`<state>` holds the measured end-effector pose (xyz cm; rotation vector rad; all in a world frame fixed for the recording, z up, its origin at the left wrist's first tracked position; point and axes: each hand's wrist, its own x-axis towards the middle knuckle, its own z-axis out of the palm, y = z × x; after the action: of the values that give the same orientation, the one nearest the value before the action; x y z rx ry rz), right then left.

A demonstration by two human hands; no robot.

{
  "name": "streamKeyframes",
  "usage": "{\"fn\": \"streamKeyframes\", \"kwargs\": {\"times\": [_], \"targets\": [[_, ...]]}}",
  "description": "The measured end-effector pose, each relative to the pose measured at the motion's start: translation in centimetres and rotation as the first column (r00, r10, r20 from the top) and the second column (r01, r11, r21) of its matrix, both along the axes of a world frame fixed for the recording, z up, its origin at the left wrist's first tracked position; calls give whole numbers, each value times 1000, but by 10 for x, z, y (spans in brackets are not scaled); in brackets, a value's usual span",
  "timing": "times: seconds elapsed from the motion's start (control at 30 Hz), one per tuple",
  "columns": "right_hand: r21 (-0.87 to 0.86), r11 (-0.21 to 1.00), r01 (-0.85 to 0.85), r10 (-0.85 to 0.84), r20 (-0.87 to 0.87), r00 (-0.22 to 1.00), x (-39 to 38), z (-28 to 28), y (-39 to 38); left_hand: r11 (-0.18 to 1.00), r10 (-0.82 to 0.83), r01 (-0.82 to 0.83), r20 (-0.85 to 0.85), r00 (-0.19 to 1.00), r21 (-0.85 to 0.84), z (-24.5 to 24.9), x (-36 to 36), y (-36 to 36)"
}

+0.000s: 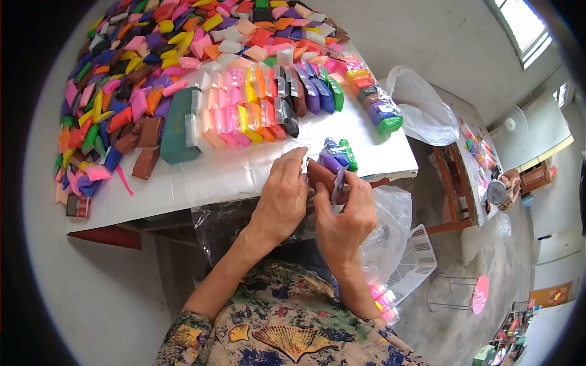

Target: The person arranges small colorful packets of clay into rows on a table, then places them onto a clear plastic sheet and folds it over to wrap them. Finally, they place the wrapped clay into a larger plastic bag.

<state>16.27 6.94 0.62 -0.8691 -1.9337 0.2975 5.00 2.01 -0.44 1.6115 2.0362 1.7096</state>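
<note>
Near the table's front edge, my left hand (284,192) pinches the left side of a brown clay packet (321,175). The fingers of my right hand (348,216) are closed around its right side, with clear wrapping showing at the fingertips. Just beyond them, a purple clay packet (332,157) and a green clay packet (348,154) lie against the brown one. Whether these are joined in one bag cannot be made out. Behind my hands stand upright rows of coloured clay packets (247,122), beside a dark green block-like case (180,128).
A large heap of loose clay packets (140,73) covers the far left of the white table (256,166). A filled strip of packets (375,100) lies at right. Clear plastic bags (421,104) hang off the right edge. A white basket (416,259) and pink stool (480,294) stand lower right.
</note>
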Motion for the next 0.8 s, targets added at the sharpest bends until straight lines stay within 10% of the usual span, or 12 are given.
{"fn": "streamKeyframes", "kwargs": {"times": [0.8], "targets": [[45, 997, -67, 65, 39, 997, -14, -17, 7, 1000, -4, 4, 20, 1000, 1, -4, -1, -3]]}}
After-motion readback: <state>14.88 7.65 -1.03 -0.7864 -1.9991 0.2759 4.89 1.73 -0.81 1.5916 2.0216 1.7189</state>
